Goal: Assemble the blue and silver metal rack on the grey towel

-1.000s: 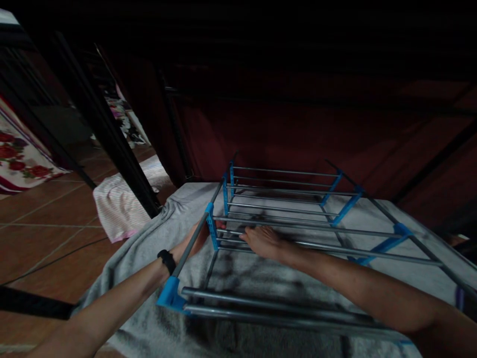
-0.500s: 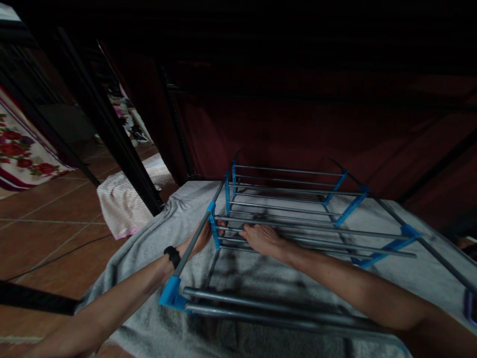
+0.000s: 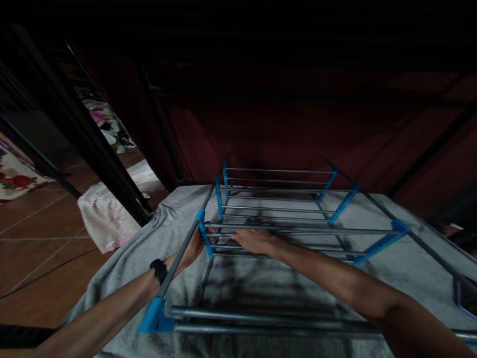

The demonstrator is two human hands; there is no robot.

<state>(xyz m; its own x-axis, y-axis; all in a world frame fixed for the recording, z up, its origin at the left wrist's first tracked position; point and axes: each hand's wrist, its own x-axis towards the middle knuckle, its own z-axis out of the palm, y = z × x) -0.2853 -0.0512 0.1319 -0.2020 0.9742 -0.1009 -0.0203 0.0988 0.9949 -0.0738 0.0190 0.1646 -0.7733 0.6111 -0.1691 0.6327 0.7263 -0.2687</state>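
Observation:
A shoe rack (image 3: 278, 190) of grey metal tubes and blue plastic brackets lies on a grey blanket. My left hand (image 3: 196, 244), a black band at its wrist, is closed around the blue bracket (image 3: 206, 237) on the rack's left side; the frame hides some of its fingers. My right hand (image 3: 254, 239) reaches in from the right and is closed on a metal tube (image 3: 224, 234) close to that bracket. Its fingertips are partly hidden. Nearer to me, two thick tubes (image 3: 268, 315) run from the blue corner piece (image 3: 156, 315) under my right forearm.
The grey blanket (image 3: 126, 278) covers the surface beneath the rack. Dark posts (image 3: 93, 159) stand at left, and a dark red curtain (image 3: 298, 134) hangs behind. A striped cloth (image 3: 108, 219) hangs beside the tiled floor (image 3: 37, 248). A purple-edged object (image 3: 460, 296) lies at right.
The view has shifted, so the rack and both hands appear slightly further left. A tube end that stuck out past the right bracket no longer shows there. Both hands keep their places on the rack.

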